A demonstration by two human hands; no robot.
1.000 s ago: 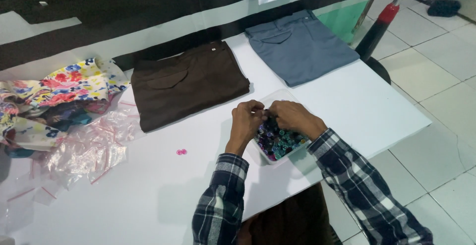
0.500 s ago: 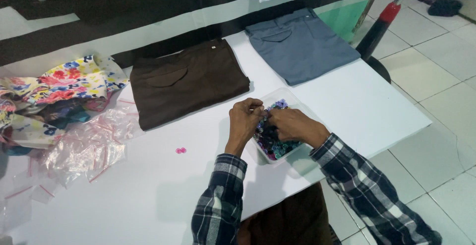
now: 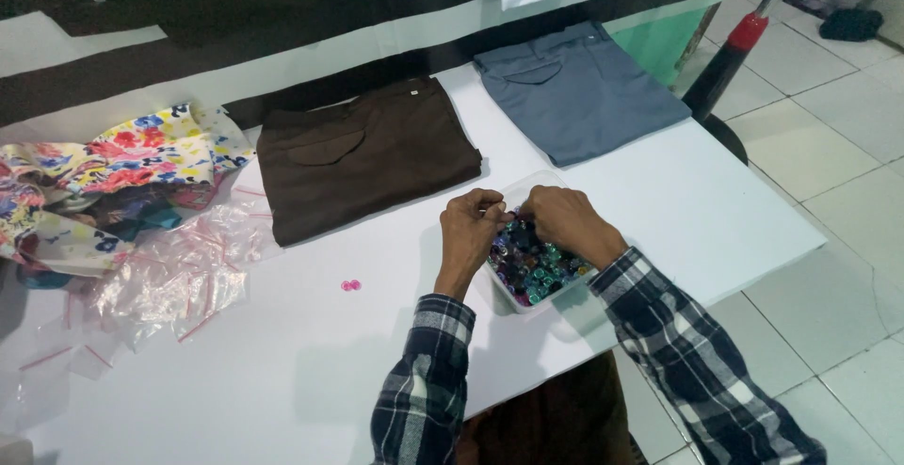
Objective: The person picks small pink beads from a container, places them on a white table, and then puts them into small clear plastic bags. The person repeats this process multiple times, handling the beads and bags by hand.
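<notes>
From the head view, both my hands meet over one clear plastic tub (image 3: 556, 286) of small mixed-colour beads or buttons, which sits near the counter's (image 3: 282, 371) front edge, toward its right end. My left hand (image 3: 473, 230) and right hand (image 3: 568, 220) have their fingertips pinched together at the tub's far rim, the two grips nearly touching each other. Something tiny may be clamped between them, but it is hidden by my fingers and I cannot tell what it is. My right wrist covers part of the tub's right side.

Two folded pairs of trousers lie along the counter's back edge: one brown pair (image 3: 363, 156) at the middle and one grey-blue pair (image 3: 576, 90) toward the back right corner, well apart from the tub. One small pink piece (image 3: 350, 285) lies alone on the bare counter, left of my left hand. At the left end sits a heap of floral fabric (image 3: 113, 178), cut off by the frame, with a crumpled pile of clear plastic bags (image 3: 179, 272) just in front of it; I cannot count them. Beyond the right end, one red-and-black pole (image 3: 730, 56) leans over the tiled floor (image 3: 829, 173).
</notes>
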